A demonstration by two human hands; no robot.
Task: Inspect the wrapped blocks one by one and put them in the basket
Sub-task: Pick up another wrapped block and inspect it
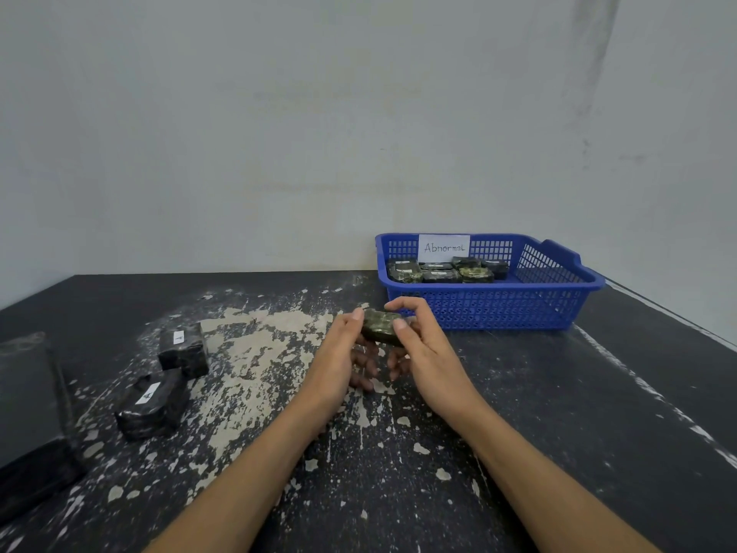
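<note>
Gripping the wrapped block (381, 328) between them, fingers (410, 306) of left hand (339, 355) and right hand (428, 355).

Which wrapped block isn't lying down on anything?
The greenish block held up between the left hand and right hand. The far stickered block and near stickered block lie on the table; the rest sit in the blue basket.

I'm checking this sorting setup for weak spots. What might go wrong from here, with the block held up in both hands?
The block is pinched by fingertips of the left hand and right hand above the table; it might slip and drop.
The label on the basket reads Abnormal; a hasty check could send a good block there.
The stored blocks crowd the basket's left side, so another dropped there might land askew.
</note>
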